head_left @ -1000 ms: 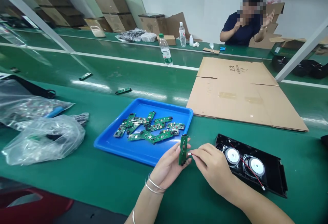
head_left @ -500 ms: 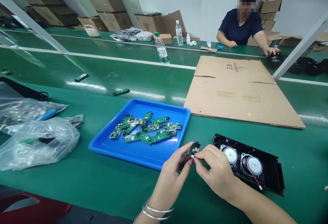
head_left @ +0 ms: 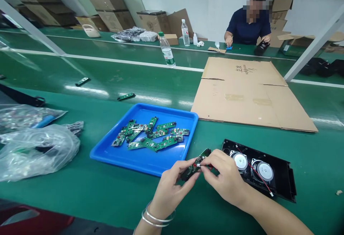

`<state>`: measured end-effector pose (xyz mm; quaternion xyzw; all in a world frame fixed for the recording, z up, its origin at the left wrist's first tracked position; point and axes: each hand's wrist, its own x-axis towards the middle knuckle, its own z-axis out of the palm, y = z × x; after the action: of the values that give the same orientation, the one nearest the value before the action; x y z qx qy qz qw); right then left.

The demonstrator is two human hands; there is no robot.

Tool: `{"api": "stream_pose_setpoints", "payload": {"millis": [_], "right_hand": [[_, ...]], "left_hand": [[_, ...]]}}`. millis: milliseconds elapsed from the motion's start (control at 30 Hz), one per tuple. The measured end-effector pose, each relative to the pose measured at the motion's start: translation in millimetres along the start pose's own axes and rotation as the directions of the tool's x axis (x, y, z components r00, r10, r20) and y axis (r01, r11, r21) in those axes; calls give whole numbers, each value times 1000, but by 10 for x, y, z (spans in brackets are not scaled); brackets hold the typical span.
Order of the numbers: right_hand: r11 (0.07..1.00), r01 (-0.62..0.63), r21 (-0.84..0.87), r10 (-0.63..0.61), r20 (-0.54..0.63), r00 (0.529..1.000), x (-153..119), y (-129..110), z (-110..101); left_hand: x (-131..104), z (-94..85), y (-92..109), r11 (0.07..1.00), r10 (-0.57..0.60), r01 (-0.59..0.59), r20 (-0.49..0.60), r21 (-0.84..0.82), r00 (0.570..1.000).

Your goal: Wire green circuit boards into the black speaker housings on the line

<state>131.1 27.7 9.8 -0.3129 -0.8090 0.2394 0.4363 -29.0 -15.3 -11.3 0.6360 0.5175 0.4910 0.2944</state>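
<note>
My left hand [head_left: 172, 188] grips a small green circuit board [head_left: 191, 170] by its edges, tilted above the table. The fingertips of my right hand [head_left: 224, 175] pinch a small white connector [head_left: 199, 165] against the board's face; whether it sits fully in a socket I cannot tell. Just behind my right hand lies a black speaker housing [head_left: 282, 177] with two round speakers [head_left: 265, 171] in it. A red and black wire [head_left: 259, 175] with a white plug at its end runs across the housing. Left of my hands, a blue tray [head_left: 107, 156] carries several more green boards [head_left: 149, 143].
Clear plastic bags [head_left: 53, 149] of parts lie at the left. A flattened cardboard sheet [head_left: 242, 106] covers the back right. Two loose boards [head_left: 126, 96] and a water bottle [head_left: 168, 53] stand farther back. Across the bench a co-worker [head_left: 247, 25] handles a black part [head_left: 261, 47].
My left hand has shifted slightly left and the board shows more of its face, with the connector still pinched on it. The co-worker has drawn a black part in closer.
</note>
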Motion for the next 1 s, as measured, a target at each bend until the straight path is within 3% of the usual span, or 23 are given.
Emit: {"api": "stream_pose_setpoints", "payload": {"millis": [133,300,367,533,767,1000], "right_hand": [[996,55,-69,-57,-28,998,3,6,-17],[998,62,31,-62,-11,998,-13,-5,-6],[999,46,17,-46,-30,999,-28,-23,8],[999,31,-9,-31,-29,999,-48,-60,26],[984,125,-126,-119,52,992,-17,-34,-46],[934,273,-229,-253,113,961,-7,-12,-40]], "left_hand": [[-13,-12,60,998,-12,13,18,-64,1000],[-48,66,107,933,-244,194,-137,-303,960],[-42,105,59,896,-311,237,-151,-375,938],[29,132,-91,779,-312,218,-61,-588,948],[39,92,-36,675,-391,373,120,-637,913],[66,69,37,591,-460,527,281,-610,842]]}}
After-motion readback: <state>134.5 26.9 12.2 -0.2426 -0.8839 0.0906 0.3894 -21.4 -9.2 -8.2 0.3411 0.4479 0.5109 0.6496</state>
